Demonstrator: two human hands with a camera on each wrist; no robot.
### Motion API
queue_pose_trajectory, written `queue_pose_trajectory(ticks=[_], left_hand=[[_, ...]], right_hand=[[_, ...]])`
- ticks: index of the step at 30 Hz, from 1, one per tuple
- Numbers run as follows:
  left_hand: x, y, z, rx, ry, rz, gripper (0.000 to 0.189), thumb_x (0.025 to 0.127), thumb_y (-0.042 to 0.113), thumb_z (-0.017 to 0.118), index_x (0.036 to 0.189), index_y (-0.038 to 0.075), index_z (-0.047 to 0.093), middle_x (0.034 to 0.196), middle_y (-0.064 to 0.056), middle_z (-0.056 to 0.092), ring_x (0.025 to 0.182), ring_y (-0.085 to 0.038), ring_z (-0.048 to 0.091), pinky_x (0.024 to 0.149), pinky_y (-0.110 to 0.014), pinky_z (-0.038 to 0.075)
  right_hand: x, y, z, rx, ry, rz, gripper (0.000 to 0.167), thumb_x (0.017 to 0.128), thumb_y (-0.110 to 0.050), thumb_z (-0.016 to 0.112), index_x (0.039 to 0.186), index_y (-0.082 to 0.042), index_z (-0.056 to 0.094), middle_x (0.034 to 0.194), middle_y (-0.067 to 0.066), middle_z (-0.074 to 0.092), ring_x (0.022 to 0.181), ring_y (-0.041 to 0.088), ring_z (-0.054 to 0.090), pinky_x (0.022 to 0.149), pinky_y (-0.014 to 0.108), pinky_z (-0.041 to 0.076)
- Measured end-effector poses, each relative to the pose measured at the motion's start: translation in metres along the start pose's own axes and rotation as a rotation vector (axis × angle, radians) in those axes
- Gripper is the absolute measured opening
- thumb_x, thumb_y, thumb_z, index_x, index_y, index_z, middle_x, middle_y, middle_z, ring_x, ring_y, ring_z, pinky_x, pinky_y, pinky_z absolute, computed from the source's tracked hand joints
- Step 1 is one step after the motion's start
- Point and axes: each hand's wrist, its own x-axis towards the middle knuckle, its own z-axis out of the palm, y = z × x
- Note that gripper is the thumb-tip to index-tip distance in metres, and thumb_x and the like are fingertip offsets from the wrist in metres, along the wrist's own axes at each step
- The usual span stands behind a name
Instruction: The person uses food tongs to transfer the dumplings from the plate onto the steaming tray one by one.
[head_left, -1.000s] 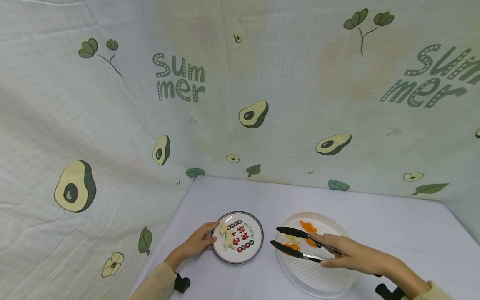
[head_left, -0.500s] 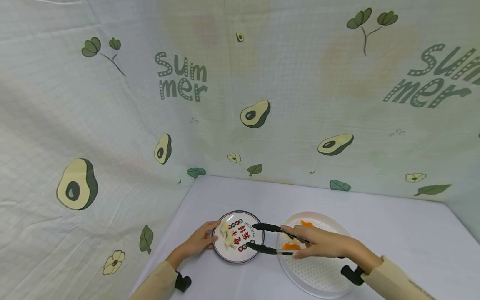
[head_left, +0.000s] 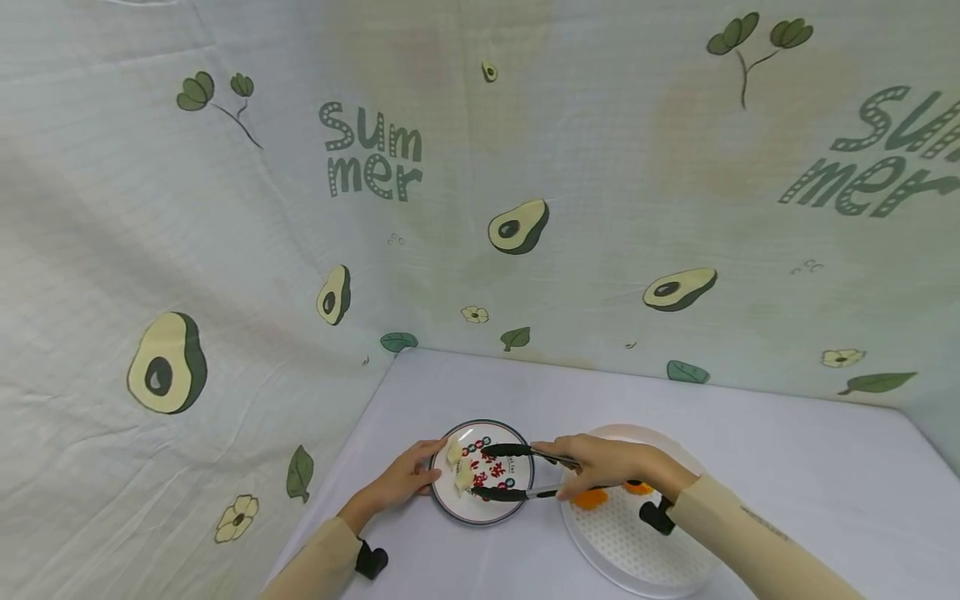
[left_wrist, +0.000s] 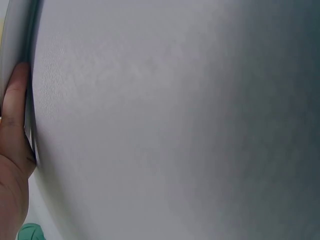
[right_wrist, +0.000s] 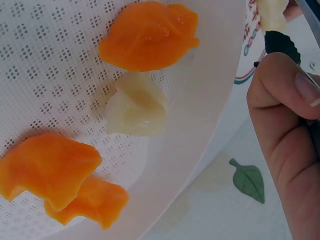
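Note:
My left hand (head_left: 405, 482) pinches the left rim of a small plate (head_left: 467, 510) with red lettering and a dark-banded edge. Two pale dumplings (head_left: 464, 477) lie on the plate's left side. In my right hand (head_left: 603, 462) is a pair of black-tipped tongs (head_left: 502, 494), reaching left over the plate. Their tips stand apart near the pale dumplings; whether they touch is too small to tell. Under the right forearm, a round white tray (head_left: 637, 554) holds orange dumplings (right_wrist: 150, 37) and a pale dumpling (right_wrist: 137, 110), plain in the right wrist view.
A white cloth (head_left: 420, 383) covers the table. Behind and to the left hangs a curtain (head_left: 585, 167) printed with avocados, leaves and lettering. The plate stands left of the tray, with a narrow gap between them.
My right hand has moved left with the tongs, from above the tray to over the plate, the tips staying apart. The left hand stays at the plate's rim.

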Motion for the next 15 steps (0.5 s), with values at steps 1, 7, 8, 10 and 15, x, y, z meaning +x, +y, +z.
queue_pose_trajectory(ticks=[1,7,8,10,15], left_hand=[[0.000,0.000,0.000,-0.002,0.000,-0.003,0.057,0.100,0.009,0.059,0.153,0.002,0.037,0.146,-0.020,0.040,0.068,-0.009,0.046,0.060,-0.021,0.049],[0.001,-0.001,-0.001,0.001,0.000,-0.001,0.058,0.100,0.010,0.060,0.153,0.003,0.037,0.146,-0.019,0.041,0.069,-0.010,0.045,0.060,-0.021,0.048],[0.001,-0.002,-0.001,0.006,0.001,0.001,0.058,0.100,0.010,0.060,0.153,0.003,0.037,0.146,-0.019,0.041,0.069,-0.010,0.045,0.060,-0.021,0.049],[0.001,-0.002,-0.001,0.020,0.006,0.000,0.057,0.100,0.011,0.060,0.153,0.003,0.038,0.146,-0.018,0.042,0.070,-0.010,0.045,0.060,-0.022,0.048],[-0.001,0.000,0.000,0.028,0.010,0.000,0.057,0.100,0.011,0.060,0.153,0.003,0.038,0.146,-0.019,0.042,0.070,-0.011,0.044,0.061,-0.021,0.048]], right_hand=[[0.003,0.001,-0.001,-0.001,-0.003,0.002,0.077,0.087,-0.022,0.079,0.150,0.000,0.041,0.094,0.000,0.053,0.072,0.009,0.042,0.061,0.023,0.035],[0.019,0.008,-0.002,0.012,-0.028,-0.022,0.075,0.086,-0.014,0.079,0.148,0.005,0.041,0.086,0.000,0.049,0.068,0.007,0.037,0.059,0.022,0.031],[0.021,0.009,-0.002,0.012,-0.032,-0.027,0.075,0.086,-0.014,0.079,0.148,0.006,0.041,0.086,0.002,0.049,0.067,0.007,0.036,0.059,0.022,0.030],[0.026,0.012,-0.003,0.006,-0.037,-0.031,0.075,0.086,-0.014,0.080,0.148,0.005,0.041,0.086,0.006,0.051,0.067,0.008,0.036,0.059,0.022,0.030],[0.035,0.017,-0.005,-0.005,-0.052,-0.031,0.074,0.086,-0.014,0.079,0.147,0.006,0.042,0.126,0.023,0.060,0.087,0.016,0.051,0.072,0.023,0.041]])
